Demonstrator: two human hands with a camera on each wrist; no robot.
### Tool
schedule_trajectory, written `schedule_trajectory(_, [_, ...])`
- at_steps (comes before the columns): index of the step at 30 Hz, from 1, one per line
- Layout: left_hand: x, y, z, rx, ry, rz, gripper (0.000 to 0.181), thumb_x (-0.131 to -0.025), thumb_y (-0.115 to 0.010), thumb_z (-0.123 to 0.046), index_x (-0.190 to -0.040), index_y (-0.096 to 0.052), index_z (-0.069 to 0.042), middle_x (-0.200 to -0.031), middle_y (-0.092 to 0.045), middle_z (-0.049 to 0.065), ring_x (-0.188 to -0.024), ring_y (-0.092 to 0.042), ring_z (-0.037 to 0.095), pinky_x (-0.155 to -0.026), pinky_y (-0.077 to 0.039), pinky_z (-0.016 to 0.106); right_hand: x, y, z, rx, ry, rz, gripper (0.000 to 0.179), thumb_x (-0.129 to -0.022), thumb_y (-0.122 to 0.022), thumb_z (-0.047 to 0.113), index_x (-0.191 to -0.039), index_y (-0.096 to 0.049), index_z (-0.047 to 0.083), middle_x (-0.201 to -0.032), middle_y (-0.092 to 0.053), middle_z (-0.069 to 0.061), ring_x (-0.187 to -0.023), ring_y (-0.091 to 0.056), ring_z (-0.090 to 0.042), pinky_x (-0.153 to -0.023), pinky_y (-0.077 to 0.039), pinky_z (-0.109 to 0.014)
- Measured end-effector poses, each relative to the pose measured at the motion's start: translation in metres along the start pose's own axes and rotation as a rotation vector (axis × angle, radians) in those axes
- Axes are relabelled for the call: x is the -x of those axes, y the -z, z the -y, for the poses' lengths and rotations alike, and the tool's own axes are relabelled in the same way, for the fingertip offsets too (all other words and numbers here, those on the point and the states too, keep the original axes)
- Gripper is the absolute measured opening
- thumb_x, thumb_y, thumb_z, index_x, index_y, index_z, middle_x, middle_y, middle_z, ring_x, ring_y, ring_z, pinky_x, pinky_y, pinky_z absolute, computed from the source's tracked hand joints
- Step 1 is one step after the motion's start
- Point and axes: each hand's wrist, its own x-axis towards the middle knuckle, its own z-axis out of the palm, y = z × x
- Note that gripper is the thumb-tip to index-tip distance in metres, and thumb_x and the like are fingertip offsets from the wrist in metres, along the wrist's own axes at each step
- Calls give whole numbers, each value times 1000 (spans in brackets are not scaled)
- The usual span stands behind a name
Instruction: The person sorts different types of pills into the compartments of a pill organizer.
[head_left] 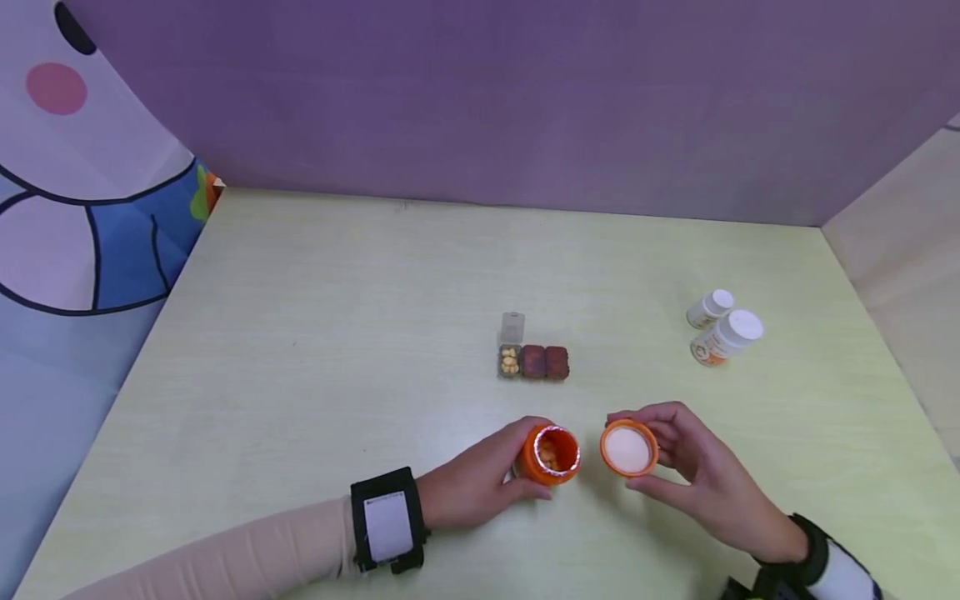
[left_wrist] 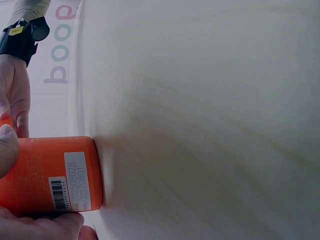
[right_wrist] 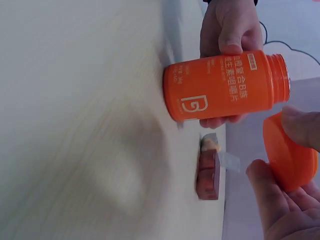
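An orange pill bottle point(head_left: 534, 479) stands uncapped on the table, with tablets visible inside its foil-edged mouth. My left hand point(head_left: 483, 483) grips it round the side. In the right wrist view the bottle point(right_wrist: 220, 86) shows its threaded neck and printed front. Just right of it, my right hand point(head_left: 701, 467) holds the orange cap point(head_left: 628, 447) between thumb and fingers, its white inner side facing up. Beyond both hands lies a small pill organizer point(head_left: 534, 362). Its left compartment has the clear lid point(head_left: 513, 327) raised and holds several pale tablets; the two other compartments look dark red.
Two white bottles with white caps, a smaller one point(head_left: 710, 307) and a larger one point(head_left: 727, 337), stand close together at the right. A purple panel point(head_left: 510, 108) rises along the table's back edge, and a cartoon-printed cloth point(head_left: 82, 242) hangs at the left.
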Motion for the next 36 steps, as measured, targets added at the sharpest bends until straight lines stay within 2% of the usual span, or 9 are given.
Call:
schedule_trajectory(6, [1, 1, 0, 4, 6, 8, 57, -94, -75, -14, -143, -45, -12, -135, -55, -5, -125, -50, 7, -112, -39, 27, -5, -6, 6, -8, 59, -10, 59, -79, -73, -23, -131, -50, -7, -133, -61, -13, -118, -64, -16, -95, -54, -26])
schedule_trajectory(12, [0, 1, -1, 4, 12, 16, 58, -94, -75, -15, -143, -45, -13, -135, -55, -6, -125, -50, 6, -112, -40, 27, -9, -14, 14, 51, 51, -13, 62, -81, -73, -20, -136, -50, -2, -131, -59, -8, -114, -64, -14, -91, -56, -26])
schedule_trajectory(22, [1, 1, 0, -10, -12, 5, 58, -94, -74, -17, -144, -44, -13, -138, -54, -4, -128, -50, 7, -114, -38, 29, -22, -24, 29, 187, 83, 29, 66, -83, -78, -10, -141, -55, 9, -134, -57, -7, -119, -57, -14, -88, -58, -32])
schedule_trajectory(32, [2, 2, -2, 10, -1, 21, 58, -94, -74, -15, -144, -44, -14, -138, -53, -5, -125, -51, 6, -113, -39, 30, -31, -35, 34, 184, 96, 34, 67, -83, -80, -5, -142, -51, 9, -137, -58, -4, -123, -56, -14, -90, -58, -33])
schedule_trajectory(36, [2, 3, -2, 5, -10, 21, 58, -95, -73, -15, -145, -43, -14, -138, -53, -4, -124, -51, 6, -113, -38, 30, -32, -38, 34, 237, 104, 28, 66, -81, -83, -2, -139, -55, 12, -135, -59, -2, -121, -57, -14, -91, -57, -32])
